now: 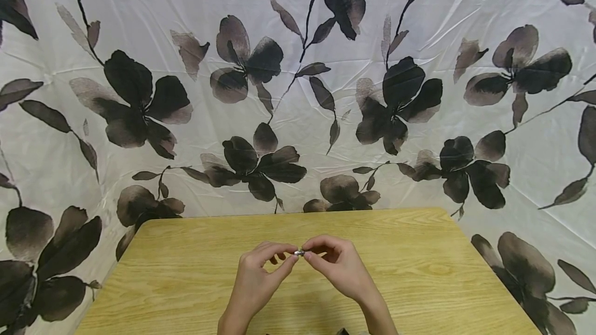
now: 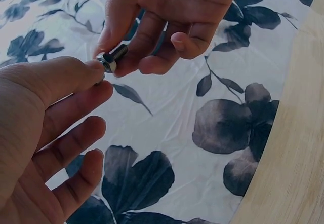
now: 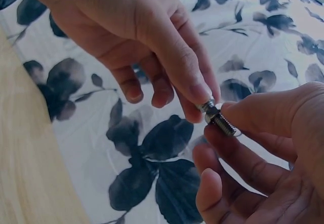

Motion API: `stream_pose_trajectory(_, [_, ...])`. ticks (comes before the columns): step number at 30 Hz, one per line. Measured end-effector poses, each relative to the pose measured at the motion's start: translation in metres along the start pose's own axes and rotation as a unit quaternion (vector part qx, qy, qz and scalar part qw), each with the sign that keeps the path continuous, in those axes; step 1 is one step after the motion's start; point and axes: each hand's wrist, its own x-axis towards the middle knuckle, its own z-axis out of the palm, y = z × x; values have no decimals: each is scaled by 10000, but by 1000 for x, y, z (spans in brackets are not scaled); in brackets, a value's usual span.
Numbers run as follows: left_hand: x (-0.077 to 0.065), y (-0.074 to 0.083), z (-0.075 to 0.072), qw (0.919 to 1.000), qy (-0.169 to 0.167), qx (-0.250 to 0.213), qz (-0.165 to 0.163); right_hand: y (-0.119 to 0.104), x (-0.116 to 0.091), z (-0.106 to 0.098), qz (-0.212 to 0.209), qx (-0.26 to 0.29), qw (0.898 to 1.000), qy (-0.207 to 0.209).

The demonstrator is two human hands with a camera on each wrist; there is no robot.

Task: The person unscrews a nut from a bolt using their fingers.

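A small metal bolt (image 3: 226, 126) with a nut (image 3: 212, 114) on it is held between the two hands, above the table. My left hand (image 1: 258, 273) pinches the bolt's shiny end with thumb and forefinger, and those fingertips hide part of it. Opposite, my right hand (image 1: 342, 270) has thumb and forefinger pinched at the nut, with the threaded shank (image 2: 120, 51) sticking out between its fingers. Both hands' fingertips nearly meet around the hardware. The other fingers of each hand are loosely bent and hold nothing.
The light wood table (image 1: 186, 252) lies beneath the hands. Behind and beside it hangs a white cloth (image 1: 326, 133) with dark flowers. A small dark object (image 1: 343, 331) shows at the bottom edge of the head view, between the forearms.
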Motion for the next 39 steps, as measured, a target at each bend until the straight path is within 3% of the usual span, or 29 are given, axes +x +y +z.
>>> stream_pose_trajectory(14, [0,-1,0,9999,82,-111,25,2,0,0,-618,387,9973,9])
stream_pose_trajectory(21, [0,-1,-1,9999,46,-149,-42,1,0,1,-178,-3,9996,232])
stream_pose_trajectory(29, [0,-1,-2,9998,-68,-141,-149,-1,1,-1,264,-281,9992,54])
stream_pose_trajectory(39, [1,-1,-2,9998,-14,-220,-15,-1,1,-2,177,-251,9995,-40])
